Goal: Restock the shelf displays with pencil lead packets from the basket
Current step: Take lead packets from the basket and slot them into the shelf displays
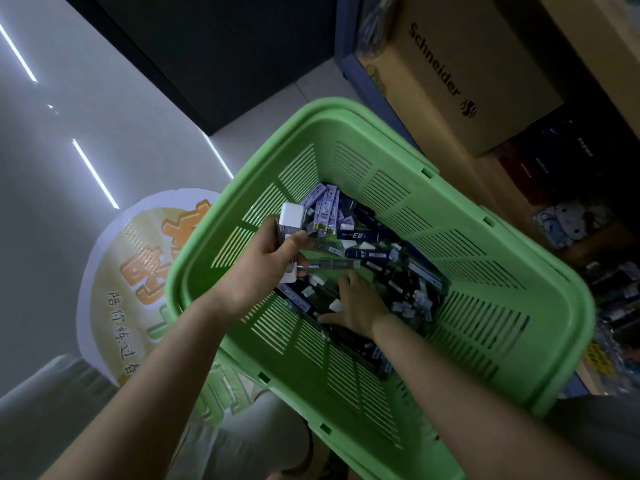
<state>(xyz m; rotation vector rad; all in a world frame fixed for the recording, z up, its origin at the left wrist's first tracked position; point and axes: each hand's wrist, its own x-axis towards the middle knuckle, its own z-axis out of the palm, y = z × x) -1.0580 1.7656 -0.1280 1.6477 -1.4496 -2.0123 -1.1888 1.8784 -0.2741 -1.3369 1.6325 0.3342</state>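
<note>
Grey floor (69, 168) lies under a green basket (346, 107); inside, the left grip (266, 268) clamps a stack of packets (292, 217), while the right grip (358, 303) rests spread-fingered on loose packets (360, 235).

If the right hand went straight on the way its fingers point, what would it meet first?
Probably the clear packet lying crosswise just beyond the right hand, on the pile in the green basket. The left hand and its bundle sit left of that line, though depth is unclear.
</note>
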